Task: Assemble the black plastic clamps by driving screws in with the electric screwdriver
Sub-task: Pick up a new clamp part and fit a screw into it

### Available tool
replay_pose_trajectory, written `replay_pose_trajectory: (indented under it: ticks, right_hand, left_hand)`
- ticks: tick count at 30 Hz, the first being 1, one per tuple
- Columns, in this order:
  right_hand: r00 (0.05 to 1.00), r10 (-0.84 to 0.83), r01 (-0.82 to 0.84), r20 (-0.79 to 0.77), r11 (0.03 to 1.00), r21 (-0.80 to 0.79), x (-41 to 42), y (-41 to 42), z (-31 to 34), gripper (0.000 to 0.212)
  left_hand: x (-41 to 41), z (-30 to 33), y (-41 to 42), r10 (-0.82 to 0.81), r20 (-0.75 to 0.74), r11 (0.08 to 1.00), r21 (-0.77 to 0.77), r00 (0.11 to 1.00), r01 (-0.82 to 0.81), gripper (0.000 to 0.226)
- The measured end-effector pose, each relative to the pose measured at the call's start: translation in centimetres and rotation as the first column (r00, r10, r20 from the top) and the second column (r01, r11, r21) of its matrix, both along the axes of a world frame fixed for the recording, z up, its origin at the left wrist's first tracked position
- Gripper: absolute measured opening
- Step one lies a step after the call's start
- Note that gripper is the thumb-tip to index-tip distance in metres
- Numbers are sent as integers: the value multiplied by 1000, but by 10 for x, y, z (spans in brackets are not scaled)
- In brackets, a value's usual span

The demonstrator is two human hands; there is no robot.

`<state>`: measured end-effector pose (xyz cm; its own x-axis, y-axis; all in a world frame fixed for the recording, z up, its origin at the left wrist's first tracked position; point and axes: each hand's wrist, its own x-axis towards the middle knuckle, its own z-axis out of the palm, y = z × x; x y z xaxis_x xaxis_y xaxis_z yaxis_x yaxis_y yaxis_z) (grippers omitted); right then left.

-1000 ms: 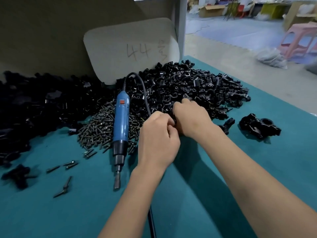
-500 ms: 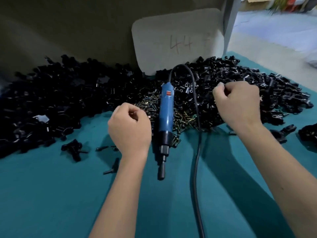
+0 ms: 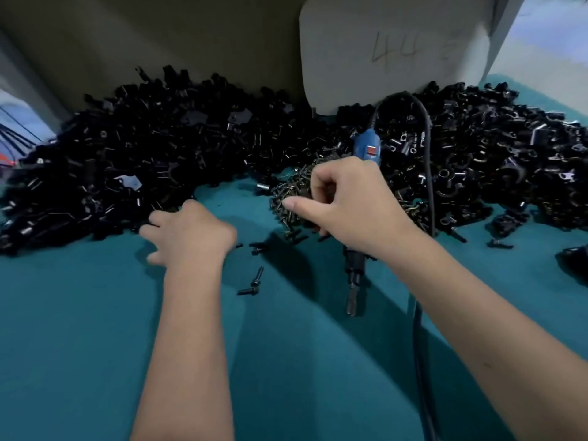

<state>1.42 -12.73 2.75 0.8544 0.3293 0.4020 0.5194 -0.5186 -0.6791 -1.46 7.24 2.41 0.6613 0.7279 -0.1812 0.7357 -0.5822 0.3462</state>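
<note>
Parts are being gathered: the left hand (image 3: 187, 232), fingers spread, reaches the clamp pile (image 3: 105, 173); the right hand (image 3: 346, 205) hovers curled over the screws (image 3: 286, 198), what it holds I cannot tell. Next, the screwdriver (image 3: 366, 151) must be picked up.

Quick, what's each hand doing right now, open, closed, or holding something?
Left hand: open, fingers spread at the edge of the black clamp parts.
Right hand: fingers curled over the screw pile; whether it holds anything cannot be told.

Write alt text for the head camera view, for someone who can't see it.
Two bare hands work over a teal table: the left hand reaches with spread fingers into a heap of black plastic clamp parts, while the right hand, fingers curled, hovers over a pile of screws. A blue electric screwdriver lies beneath it.
</note>
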Motion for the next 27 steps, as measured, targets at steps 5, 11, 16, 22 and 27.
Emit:
replay_pose_trajectory:
  ticks: [5, 11, 16, 22, 27]
  right_hand:
    - [999, -6, 13, 50, 990, -142, -2, 8, -9, 51]
    - [989, -62, 54, 132, 997, 64, -3, 2, -7, 48]
    - [987, -140, 103, 73, 924, 368, 2, -8, -5, 41]
    - [980, -169, 93, 106, 857, 507, 5, -28, -3, 28]
    - [951, -269, 150, 153, 831, 535, -5, -53, -20, 14]
  left_hand:
    - [10, -14, -12, -78, 254, 995, -47, 964, 93, 35]
    - [16, -15, -33, 4, 732, 930, -252, 681, 266, 51]
    - [22, -10, -71, 270, 836, 624, -529, 477, 575, 19]
    - [20, -18, -105, 349, 755, 298, -651, 556, 698, 34]
    - [8, -38, -118, 160, 868, 533, -477, 470, 699, 34]
